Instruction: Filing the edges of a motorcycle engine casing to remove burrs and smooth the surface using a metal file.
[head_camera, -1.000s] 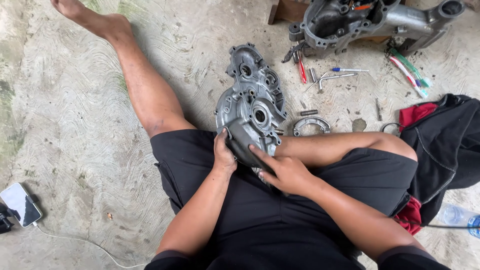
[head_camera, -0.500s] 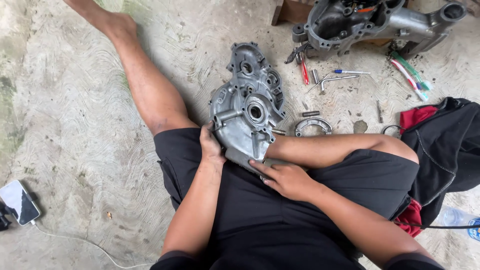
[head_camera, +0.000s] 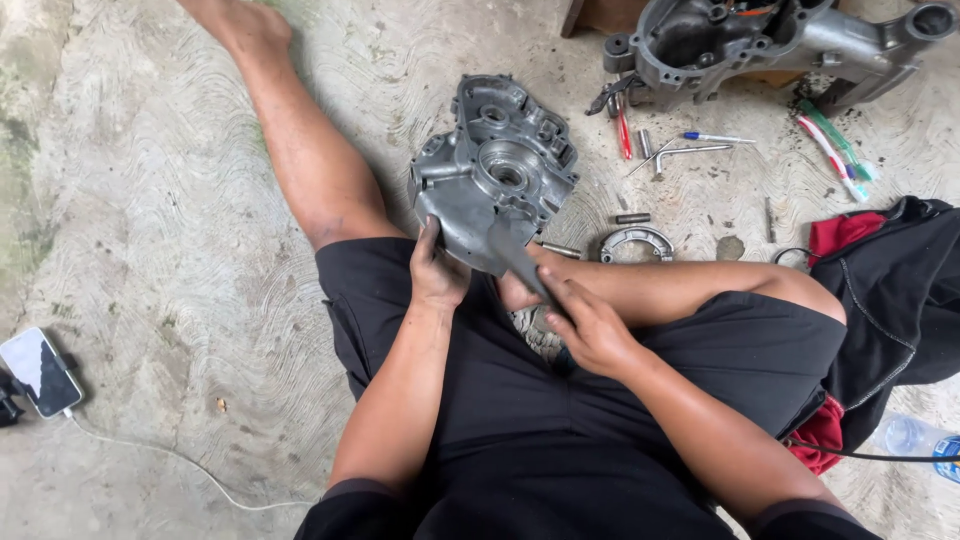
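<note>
A grey cast-metal engine case half (head_camera: 492, 170) rests tilted on the concrete floor between my legs, with its bearing bore facing up. My left hand (head_camera: 437, 270) grips its near left edge. A dark flat tool (head_camera: 520, 262) is in my right hand (head_camera: 588, 325), and its tip lies against the case's lower edge. I sit in black shorts, left leg stretched out, right leg bent across.
A larger engine casing (head_camera: 760, 40) lies at the top right. Near it are red-handled pliers (head_camera: 622, 125), a bent wrench (head_camera: 690, 152), brushes (head_camera: 830, 145), pins and a brake shoe (head_camera: 636, 240). Dark clothing (head_camera: 900, 290) lies at right, a phone on a cable (head_camera: 40, 370) at left.
The case has tipped further up and away from me. My left hand shifted to its near edge, and my right hand brought the dark tool up against the case.
</note>
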